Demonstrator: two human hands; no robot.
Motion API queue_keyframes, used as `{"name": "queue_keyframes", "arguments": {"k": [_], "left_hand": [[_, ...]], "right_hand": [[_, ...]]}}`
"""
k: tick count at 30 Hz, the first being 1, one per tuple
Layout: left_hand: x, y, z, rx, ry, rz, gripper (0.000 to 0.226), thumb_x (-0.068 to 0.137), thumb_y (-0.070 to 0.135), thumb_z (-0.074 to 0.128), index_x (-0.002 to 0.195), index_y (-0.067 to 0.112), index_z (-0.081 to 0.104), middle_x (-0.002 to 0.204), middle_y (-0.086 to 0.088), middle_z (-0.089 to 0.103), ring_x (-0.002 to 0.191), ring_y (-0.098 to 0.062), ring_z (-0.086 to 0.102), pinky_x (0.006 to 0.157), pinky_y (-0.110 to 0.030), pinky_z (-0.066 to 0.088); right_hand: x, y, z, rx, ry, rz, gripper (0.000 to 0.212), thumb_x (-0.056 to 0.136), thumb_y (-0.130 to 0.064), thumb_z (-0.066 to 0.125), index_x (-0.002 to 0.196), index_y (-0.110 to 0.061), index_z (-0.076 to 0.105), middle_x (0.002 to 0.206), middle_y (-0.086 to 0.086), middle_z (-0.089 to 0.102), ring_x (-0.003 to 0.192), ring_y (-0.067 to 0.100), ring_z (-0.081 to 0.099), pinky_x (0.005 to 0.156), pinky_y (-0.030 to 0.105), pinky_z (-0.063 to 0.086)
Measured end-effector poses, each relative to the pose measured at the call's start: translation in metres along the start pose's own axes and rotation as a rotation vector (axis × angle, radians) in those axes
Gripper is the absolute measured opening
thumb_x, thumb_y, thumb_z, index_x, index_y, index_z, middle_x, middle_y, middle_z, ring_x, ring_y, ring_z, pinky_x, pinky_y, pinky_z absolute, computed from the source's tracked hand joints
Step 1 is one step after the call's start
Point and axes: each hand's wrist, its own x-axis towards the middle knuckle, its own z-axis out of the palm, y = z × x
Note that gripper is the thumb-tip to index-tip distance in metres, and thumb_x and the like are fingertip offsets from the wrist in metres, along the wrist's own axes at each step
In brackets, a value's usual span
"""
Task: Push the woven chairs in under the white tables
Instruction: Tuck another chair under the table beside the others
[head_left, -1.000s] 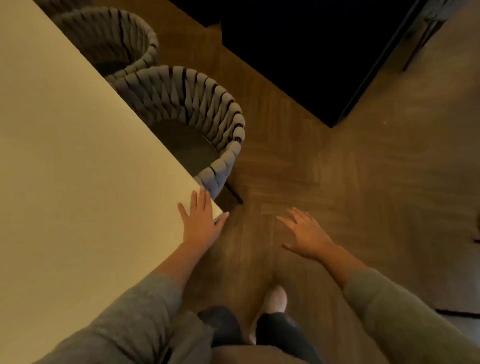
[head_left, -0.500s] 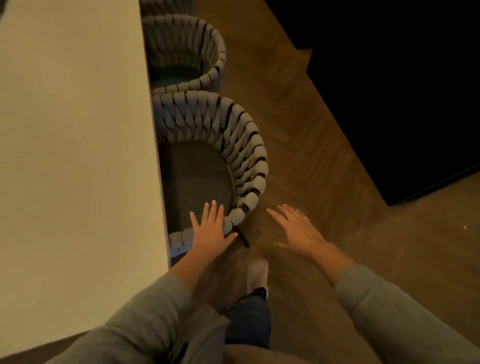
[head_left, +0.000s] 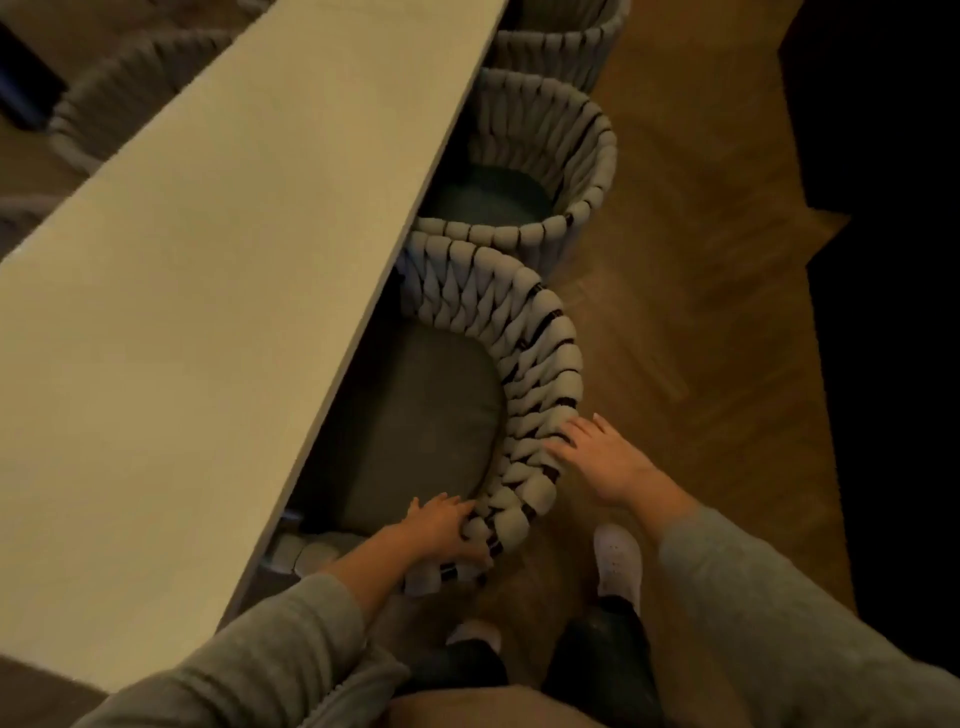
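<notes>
A long white table (head_left: 218, 322) runs diagonally from the lower left to the top. The nearest woven chair (head_left: 524, 332), grey with a dark green seat cushion, sits partly under the table's right edge. My left hand (head_left: 441, 530) grips the woven rim at the chair's near end, fingers curled over it. My right hand (head_left: 602, 457) lies flat against the outside of the woven backrest, fingers spread. A second woven chair (head_left: 561, 156) stands just beyond, tucked against the table, and a third (head_left: 566, 41) is partly visible at the top.
Wooden herringbone floor (head_left: 691, 291) spreads to the right of the chairs. A dark block (head_left: 893, 260) fills the far right. More woven chairs (head_left: 119, 104) stand across the table at the upper left. My white shoes (head_left: 618, 561) are just behind the nearest chair.
Both hands have reached forward onto the nearest chair: the left now grips its rim, the right presses its backrest. The view has swung, so the table now runs diagonally.
</notes>
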Motion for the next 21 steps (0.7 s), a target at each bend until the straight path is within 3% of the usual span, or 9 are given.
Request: {"name": "queue_keyframes", "arguments": {"k": [3, 6, 8, 11, 15, 19, 21], "left_hand": [[0.005, 0.008, 0.001, -0.091, -0.093, -0.104, 0.096, 0.077, 0.055, 0.073, 0.154, 0.027, 0.023, 0.152, -0.003, 0.037, 0.138, -0.026, 0.037, 0.113, -0.04, 0.032], [0.016, 0.029, 0.001, -0.24, -0.089, -0.128, 0.08, 0.081, 0.039, 0.075, 0.149, 0.023, 0.036, 0.145, -0.005, 0.047, 0.13, -0.024, 0.047, 0.106, -0.033, 0.04], [0.023, 0.051, 0.003, -0.326, -0.015, -0.212, 0.073, 0.083, 0.037, 0.074, 0.146, 0.021, 0.041, 0.144, -0.007, 0.047, 0.129, -0.025, 0.047, 0.109, -0.038, 0.038], [0.028, 0.081, 0.012, -0.27, 0.106, -0.405, 0.058, 0.088, 0.04, 0.064, 0.141, 0.023, 0.044, 0.141, -0.006, 0.048, 0.128, -0.026, 0.046, 0.109, -0.042, 0.036], [0.035, 0.1, 0.02, -0.258, 0.175, -0.61, 0.049, 0.093, 0.027, 0.055, 0.14, 0.028, 0.044, 0.135, 0.0, 0.054, 0.125, -0.02, 0.05, 0.108, -0.041, 0.033], [0.042, 0.106, 0.021, -0.274, 0.202, -0.709, 0.053, 0.091, 0.022, 0.055, 0.142, 0.032, 0.042, 0.131, 0.001, 0.055, 0.122, -0.02, 0.052, 0.11, -0.044, 0.027], [0.043, 0.108, 0.024, -0.279, 0.25, -0.742, 0.05, 0.091, 0.022, 0.055, 0.139, 0.033, 0.046, 0.128, 0.002, 0.056, 0.119, -0.019, 0.053, 0.11, -0.044, 0.026]], "right_hand": [[0.037, 0.023, -0.009, -0.22, -0.076, -0.155, 0.069, 0.092, -0.013, 0.056, 0.152, -0.027, 0.024, 0.163, 0.012, 0.009, 0.15, 0.03, -0.003, 0.118, 0.057, -0.006], [0.071, 0.052, -0.015, -0.329, -0.053, -0.264, 0.067, 0.095, -0.017, 0.055, 0.153, -0.027, 0.023, 0.162, 0.011, 0.013, 0.15, 0.03, -0.001, 0.117, 0.059, -0.006], [0.091, 0.078, -0.026, -0.38, -0.044, -0.366, 0.069, 0.094, -0.013, 0.054, 0.153, -0.027, 0.021, 0.161, 0.008, 0.016, 0.15, 0.029, 0.002, 0.116, 0.058, -0.006], [0.117, 0.104, -0.042, -0.494, -0.062, -0.545, 0.071, 0.093, -0.008, 0.053, 0.153, -0.029, 0.021, 0.159, 0.007, 0.02, 0.149, 0.029, 0.005, 0.116, 0.059, -0.006], [0.151, 0.12, -0.065, -0.618, -0.095, -0.651, 0.065, 0.094, -0.011, 0.052, 0.151, -0.029, 0.026, 0.156, 0.008, 0.028, 0.148, 0.028, 0.014, 0.118, 0.055, -0.002], [0.172, 0.119, -0.073, -0.62, -0.141, -0.747, 0.046, 0.096, -0.021, 0.051, 0.139, -0.034, 0.043, 0.141, 0.0, 0.049, 0.133, 0.022, 0.042, 0.117, 0.044, 0.018], [0.173, 0.117, -0.07, -0.631, -0.132, -0.748, 0.042, 0.096, -0.023, 0.051, 0.136, -0.034, 0.046, 0.138, -0.001, 0.051, 0.128, 0.021, 0.047, 0.115, 0.041, 0.023]]}}
